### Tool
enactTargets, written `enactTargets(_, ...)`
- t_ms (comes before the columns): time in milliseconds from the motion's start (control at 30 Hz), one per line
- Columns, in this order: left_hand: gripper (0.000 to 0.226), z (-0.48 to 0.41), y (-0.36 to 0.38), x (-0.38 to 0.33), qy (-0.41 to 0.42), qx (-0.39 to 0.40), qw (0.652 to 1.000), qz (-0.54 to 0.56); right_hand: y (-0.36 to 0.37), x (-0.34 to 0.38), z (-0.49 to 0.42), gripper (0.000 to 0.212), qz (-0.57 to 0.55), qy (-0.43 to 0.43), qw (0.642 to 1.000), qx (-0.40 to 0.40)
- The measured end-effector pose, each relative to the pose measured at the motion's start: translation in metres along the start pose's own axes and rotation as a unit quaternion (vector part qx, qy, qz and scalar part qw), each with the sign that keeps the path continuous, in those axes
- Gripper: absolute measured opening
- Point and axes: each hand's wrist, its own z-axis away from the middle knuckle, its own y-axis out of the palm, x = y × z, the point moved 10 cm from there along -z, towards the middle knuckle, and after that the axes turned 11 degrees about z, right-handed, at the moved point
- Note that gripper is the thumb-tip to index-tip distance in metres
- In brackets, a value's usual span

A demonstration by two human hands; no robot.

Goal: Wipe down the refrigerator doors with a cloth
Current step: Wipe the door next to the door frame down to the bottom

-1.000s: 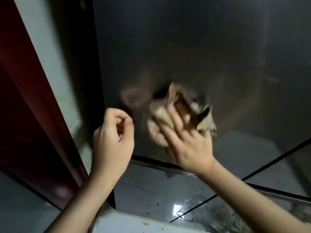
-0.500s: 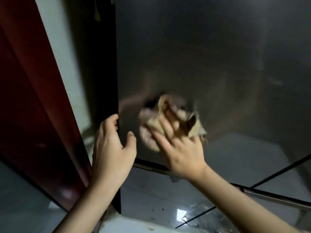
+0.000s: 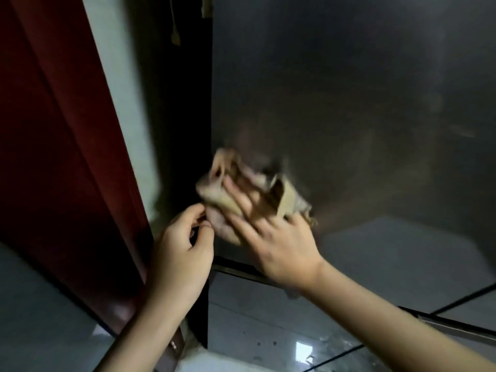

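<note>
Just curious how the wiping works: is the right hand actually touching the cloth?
Touching. The head view shows the right hand with spread fingers pressed flat on the crumpled cloth against the refrigerator door.

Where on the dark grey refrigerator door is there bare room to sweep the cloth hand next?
Free: the wide dark grey door face above and right of the crumpled beige cloth. Crowded: the door's left edge, where the left hand sits beside the cloth under the right hand.
</note>
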Motion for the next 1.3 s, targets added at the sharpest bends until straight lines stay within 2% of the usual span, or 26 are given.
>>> enactTargets(67, 0.048, -0.001, -0.006, 0.004, -0.008, -0.003, 1.000, 0.011, 0.031, 0.028, 0.031, 0.060, 0.015, -0.084, 0.993, 0.078)
enactTargets(133, 0.059, -0.001, -0.011, 0.007, -0.020, -0.013, 0.999, 0.034, 0.034, 0.031, 0.037, 0.068, -0.003, -0.102, 0.987, 0.124)
enactTargets(233, 0.063, -0.001, -0.023, 0.007, -0.027, -0.036, 0.998, 0.040, -0.006, 0.004, -0.008, 0.066, -0.035, -0.019, 0.998, 0.047)
enactTargets(333, 0.065, -0.001, -0.025, 0.005, -0.027, -0.054, 0.997, 0.046, -0.033, -0.021, -0.047, 0.048, -0.050, 0.102, 0.992, -0.049)
enactTargets(400, 0.066, 0.000, -0.026, 0.007, -0.034, -0.061, 0.996, 0.055, -0.017, 0.001, -0.043, 0.047, -0.039, 0.074, 0.995, -0.054)
enactTargets(500, 0.053, 0.002, -0.030, 0.017, -0.047, -0.069, 0.996, 0.044, 0.038, 0.056, 0.004, 0.056, -0.039, -0.055, 0.996, 0.049)
enactTargets(567, 0.045, 0.003, -0.032, 0.020, -0.050, -0.075, 0.995, 0.032, 0.059, 0.063, 0.034, 0.059, -0.060, -0.073, 0.987, 0.133)
enactTargets(600, 0.046, 0.003, -0.031, 0.021, -0.048, -0.074, 0.996, 0.026, 0.059, 0.058, 0.041, 0.061, -0.068, -0.065, 0.985, 0.145)
enactTargets(667, 0.046, 0.003, -0.026, 0.022, -0.052, -0.064, 0.996, 0.018, 0.038, 0.036, 0.037, 0.066, -0.064, -0.033, 0.990, 0.121)
enactTargets(767, 0.047, 0.002, -0.018, 0.023, -0.065, -0.047, 0.996, 0.025, -0.014, -0.013, -0.008, 0.058, -0.037, 0.055, 0.998, 0.011)
enactTargets(833, 0.047, 0.002, -0.017, 0.025, -0.063, -0.044, 0.997, 0.029, -0.037, -0.035, -0.033, 0.048, -0.037, 0.137, 0.988, -0.061)
enactTargets(900, 0.045, 0.003, -0.015, 0.029, -0.066, -0.046, 0.996, 0.032, -0.033, -0.025, -0.038, 0.042, -0.047, 0.138, 0.984, -0.098)
enactTargets(933, 0.045, 0.004, -0.015, 0.031, -0.066, -0.048, 0.996, 0.030, -0.021, -0.007, -0.032, 0.042, -0.039, 0.104, 0.990, -0.088)
enactTargets(1000, 0.047, 0.006, -0.012, 0.034, -0.066, -0.052, 0.996, 0.024, 0.018, 0.033, -0.002, 0.050, -0.003, 0.013, 1.000, -0.018)
enactTargets(1067, 0.050, 0.008, -0.004, 0.039, -0.079, -0.043, 0.996, 0.022, 0.050, 0.047, 0.037, 0.056, -0.026, -0.020, 0.998, 0.061)
enactTargets(1133, 0.053, 0.010, 0.008, 0.043, -0.093, -0.018, 0.995, 0.020, 0.056, 0.036, 0.070, 0.057, -0.069, -0.005, 0.995, 0.073)
enactTargets(1233, 0.054, 0.015, 0.022, 0.044, -0.102, 0.009, 0.995, 0.011, 0.042, -0.005, 0.109, 0.039, -0.052, 0.050, 0.996, 0.060)
enactTargets(1300, 0.054, 0.017, 0.022, 0.043, -0.108, 0.000, 0.994, 0.012, 0.037, -0.021, 0.119, 0.037, -0.045, 0.087, 0.993, 0.065)
